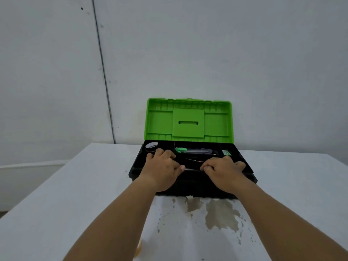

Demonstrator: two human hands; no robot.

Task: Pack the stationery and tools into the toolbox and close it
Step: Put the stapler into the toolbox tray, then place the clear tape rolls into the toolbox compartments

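At frame centre, a thin flat item is pinched by the left hand [163, 167] and right hand [223, 169] over the open toolbox [192, 182] on the desk [75, 185].

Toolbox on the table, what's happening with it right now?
A person has both hands in the open toolbox, which sits on a white table with its green lid standing upright. The left hand and right hand rest on the black inner tray and seem to be holding a thin flat item between them at its front edge; what it is cannot be told. A tape roll lies in the tray's back left compartment and a green-ended tool in the middle one. The box is not yet closed.
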